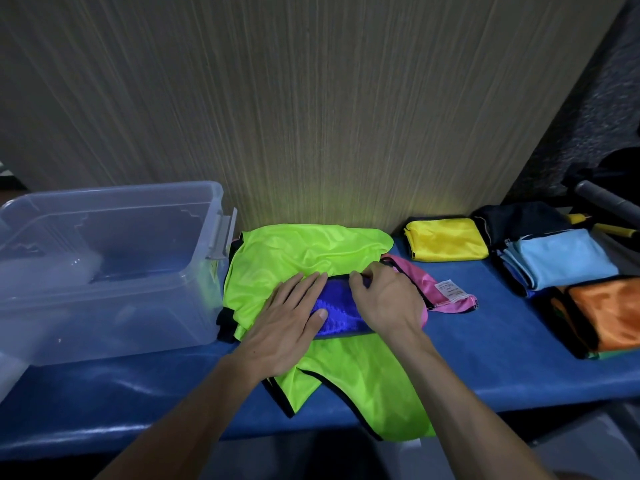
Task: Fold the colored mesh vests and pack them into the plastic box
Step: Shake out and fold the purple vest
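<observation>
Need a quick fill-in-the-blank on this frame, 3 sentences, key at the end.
1. The left hand lies flat on a folded vest coloured ____.
2. The right hand pinches that blue vest, which lies on a spread-out ____ vest.
3. The plastic box stands to the ____ of the pile, while the folded yellow vest sits on the opposite side.

Missing words: blue; neon green; left
</observation>
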Motion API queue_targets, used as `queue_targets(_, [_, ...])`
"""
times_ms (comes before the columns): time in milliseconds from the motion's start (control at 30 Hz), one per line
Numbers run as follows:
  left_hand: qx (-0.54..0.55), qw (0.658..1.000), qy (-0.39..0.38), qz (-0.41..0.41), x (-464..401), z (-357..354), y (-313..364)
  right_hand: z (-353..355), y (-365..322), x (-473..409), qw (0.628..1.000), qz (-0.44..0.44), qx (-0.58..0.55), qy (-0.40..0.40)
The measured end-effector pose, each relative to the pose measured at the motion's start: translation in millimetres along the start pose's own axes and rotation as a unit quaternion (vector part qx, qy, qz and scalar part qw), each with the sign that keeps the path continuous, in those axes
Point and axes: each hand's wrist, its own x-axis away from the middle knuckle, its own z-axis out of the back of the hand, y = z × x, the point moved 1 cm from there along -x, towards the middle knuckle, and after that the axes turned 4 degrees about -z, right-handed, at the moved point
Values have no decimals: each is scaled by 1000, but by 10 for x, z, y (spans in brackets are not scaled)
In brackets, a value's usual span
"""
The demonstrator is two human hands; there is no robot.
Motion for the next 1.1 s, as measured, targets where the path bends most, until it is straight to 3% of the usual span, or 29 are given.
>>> queue_targets(100, [-4, 1000, 8, -6, 8, -19, -10, -32, 5, -16, 999, 21, -15, 20])
queue_targets(267, [-1, 1000, 18, -10, 7, -30, -25, -59, 20, -99, 990, -34, -135, -24])
queue_targets(367, [-11, 1000, 15, -9, 13, -20, -13, -91, -10, -81, 980, -36, -197, -4])
queue_targets(500, [-27, 999, 33, -4, -21, 110, 35, -111, -59, 21, 962, 61, -256, 68])
queue_targets(633, [69, 991, 114, -11, -179, 370, 72, 7, -72, 75, 929, 169, -317, 94])
queue_targets(767, [191, 979, 59, -32, -334, 456, 220, 161, -58, 179, 906, 259, -321, 100])
queue_targets(833, [211, 975, 66, -28, -374, 487, 310, 256, -27, 205, 901, 276, -314, 116])
queue_targets(967, [184, 978, 96, -3, -498, 606, 524, 501, 133, 143, 894, 224, -366, 127])
queue_targets(1100, [136, 988, 62, -24, -697, 642, 798, 682, 375, 4, 887, 122, -436, 90])
